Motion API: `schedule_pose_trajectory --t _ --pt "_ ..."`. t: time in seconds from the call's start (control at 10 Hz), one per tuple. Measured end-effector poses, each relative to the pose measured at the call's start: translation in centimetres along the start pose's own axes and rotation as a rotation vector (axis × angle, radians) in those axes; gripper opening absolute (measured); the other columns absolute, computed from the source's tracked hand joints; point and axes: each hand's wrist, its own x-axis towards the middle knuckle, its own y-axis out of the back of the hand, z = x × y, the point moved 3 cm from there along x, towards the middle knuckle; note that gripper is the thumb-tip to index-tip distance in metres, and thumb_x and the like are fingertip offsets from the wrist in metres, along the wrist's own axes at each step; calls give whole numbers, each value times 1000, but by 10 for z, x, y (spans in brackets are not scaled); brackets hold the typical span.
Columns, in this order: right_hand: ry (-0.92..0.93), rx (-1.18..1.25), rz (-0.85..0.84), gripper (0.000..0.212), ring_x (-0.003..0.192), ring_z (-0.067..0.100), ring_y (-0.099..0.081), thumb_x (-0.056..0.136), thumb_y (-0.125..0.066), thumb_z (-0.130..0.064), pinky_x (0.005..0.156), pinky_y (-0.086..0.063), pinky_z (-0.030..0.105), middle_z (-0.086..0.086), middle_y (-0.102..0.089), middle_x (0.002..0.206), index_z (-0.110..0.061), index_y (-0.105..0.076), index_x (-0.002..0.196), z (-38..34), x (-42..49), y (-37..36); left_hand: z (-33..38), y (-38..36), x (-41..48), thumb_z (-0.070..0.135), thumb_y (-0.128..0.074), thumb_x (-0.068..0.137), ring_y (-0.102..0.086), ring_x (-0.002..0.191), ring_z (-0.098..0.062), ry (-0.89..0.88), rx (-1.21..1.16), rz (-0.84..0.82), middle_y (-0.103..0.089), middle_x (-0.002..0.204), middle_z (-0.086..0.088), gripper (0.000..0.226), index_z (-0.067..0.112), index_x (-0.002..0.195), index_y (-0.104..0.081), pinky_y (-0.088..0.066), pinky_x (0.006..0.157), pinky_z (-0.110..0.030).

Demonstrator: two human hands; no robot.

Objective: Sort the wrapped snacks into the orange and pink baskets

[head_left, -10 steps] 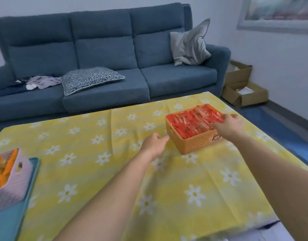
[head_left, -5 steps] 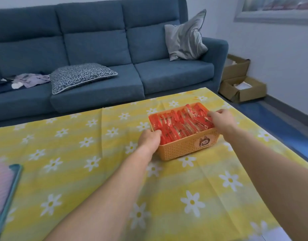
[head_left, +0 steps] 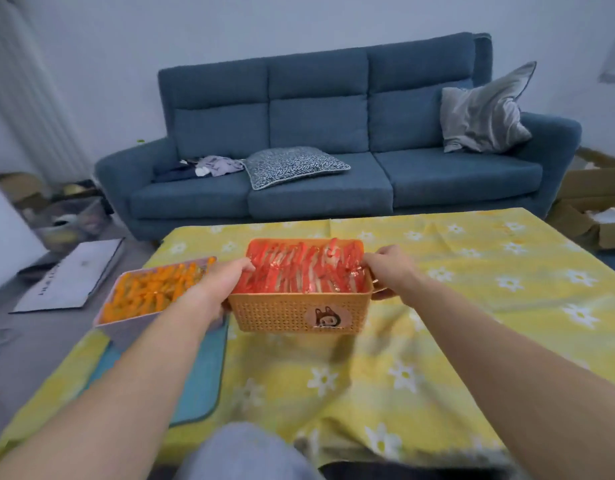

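Two bare forearms reach out from us over a grey-clad knee (head_left: 243,452) at the bottom edge, crossing the worktop with its yellow daisy-print cloth (head_left: 403,358). A teal mat (head_left: 198,382) lies on the cloth under our left forearm. Our left hand (head_left: 217,289) grips the left end of the orange basket (head_left: 285,311), thumb hooked over the rim onto the contents, and our right hand (head_left: 389,271) grips the right end with its fingers curled over the rim. The basket sits centred in front of us, packed with red-wrapped snacks (head_left: 302,268), a cartoon sticker on its near wall; we cannot tell whether it rests on the cloth or is held just above it. Just beside it on the left, partly behind our left hand, stands the pink basket (head_left: 126,332), filled with orange-wrapped snacks (head_left: 150,292). Beyond the worktop is a blue sofa (head_left: 316,195) carrying a patterned cushion (head_left: 292,164), a grey cushion (head_left: 483,112) and some crumpled clothes (head_left: 212,166). Cardboard boxes (head_left: 597,206) sit on the floor at far right.
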Motion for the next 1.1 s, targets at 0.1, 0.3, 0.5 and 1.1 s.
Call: schedule_pose_trajectory --t 0.1,0.3,0.5,1.1 --pt "26 -76 -110 23 60 24 -71 95 -56 -20 58 -64 36 12 -74 76 -5 -63 80 -32 -20 -69 -24 79 -14 33 -67 47 -64 83 -29 20 -49 94 -71 91 -14 39 21 84 -67 -47 75 -41" --pt "33 -192 -290 18 45 23 -68 90 -58 -12 41 -55 28 11 -70 61 0 -64 77 -72 -60 -182 -65 193 -47 25 -68 69 -61 72 -27 62 -25 306 -68 83 -13 21 15 87 -66 -45 70 -35" --pt "64 -277 -435 21 53 30 -72 81 -55 -12 56 -63 37 16 -69 56 -1 -65 66 -80 -85 -251 -122 260 -63 25 -68 83 -62 70 -29 155 83 410 -70 85 -16 17 9 89 -70 -46 65 -32" --pt "298 -662 -286 26 69 27 -60 94 -53 -27 57 -47 32 9 -61 74 -11 -59 74 -64 -51 -270 -118 232 -32 52 -55 80 -47 127 -38 -16 502 440 -54 131 -20 60 15 126 -61 -42 105 -48"
